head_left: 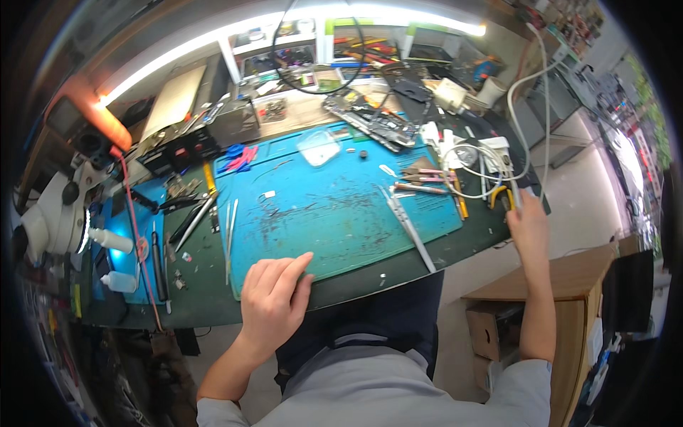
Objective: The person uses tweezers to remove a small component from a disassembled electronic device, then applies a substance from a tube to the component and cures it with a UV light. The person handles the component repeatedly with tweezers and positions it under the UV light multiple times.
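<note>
Toward the right end of a dark green bench top [356, 289], a pair of pliers with yellow-and-black handles [502, 198] lies just beside the fingers of your right hand [528, 219], your arm stretched well out from your body. Your fingers appear bent, but whether they grip anything cannot be told, the tips being blurred against a smooth white cable [514, 107] that loops down from above.

Your left hand [272, 302] hovers at the near edge of a scuffed rectangular blue work mat [334, 231], seemingly holding nothing, its fingers close together and its thumb apart below them. On the mat, a long silver metal tool [414, 235] slants toward you at the right, slim silver tweezers [229, 242] lie at the left, and a shallow clear plastic tray [319, 148] sits near the far edge.

Behind the tray, to its right, black-and-silver opened electronic parts [377, 127] lie in a heap. On the far left stand an orange-cased meter [91, 117] and a white round-headed lamp [57, 213], with a white plastic bottle [112, 240] near the lamp. A bright white light tube [284, 31] spans the shelves above.
</note>
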The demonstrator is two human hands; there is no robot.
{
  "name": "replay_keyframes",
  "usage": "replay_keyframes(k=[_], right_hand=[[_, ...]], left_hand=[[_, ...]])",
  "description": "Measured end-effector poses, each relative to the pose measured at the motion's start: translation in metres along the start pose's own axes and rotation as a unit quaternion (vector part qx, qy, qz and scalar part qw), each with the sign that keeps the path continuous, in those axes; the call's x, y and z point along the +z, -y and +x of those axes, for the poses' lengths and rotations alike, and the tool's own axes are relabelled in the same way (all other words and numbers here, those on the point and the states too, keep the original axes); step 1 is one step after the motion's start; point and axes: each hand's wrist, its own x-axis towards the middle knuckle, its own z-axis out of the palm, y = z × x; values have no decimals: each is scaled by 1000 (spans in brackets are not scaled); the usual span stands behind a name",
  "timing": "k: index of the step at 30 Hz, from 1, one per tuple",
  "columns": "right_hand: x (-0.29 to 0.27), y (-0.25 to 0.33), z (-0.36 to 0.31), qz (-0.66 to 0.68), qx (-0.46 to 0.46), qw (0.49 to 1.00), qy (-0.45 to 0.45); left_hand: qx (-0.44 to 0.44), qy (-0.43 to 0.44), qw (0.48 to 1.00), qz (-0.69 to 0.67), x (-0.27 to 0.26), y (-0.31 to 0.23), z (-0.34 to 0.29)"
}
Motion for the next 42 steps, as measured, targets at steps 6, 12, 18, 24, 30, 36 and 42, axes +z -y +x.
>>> replay_keyframes(k=[6,12,18,24,30,36,42], right_hand=[[-62,1,-56,93,93,991,24],[-88,118,-60,393,-117,894,183],[-45,178,-22,369,-265,878,151],[-31,186,-8,325,-314,881,142],[-31,190,3,288,-343,878,167],[-33,187,10,267,-377,874,151],[-28,185,17,269,-374,881,107]], left_hand=[[-4,82,996,24,-27,8,19],[30,186,980,58,2,16,51],[38,196,977,82,12,19,55],[31,209,973,88,14,19,56],[26,213,972,90,10,17,56],[35,211,972,100,14,18,58],[34,215,970,107,13,17,58]])
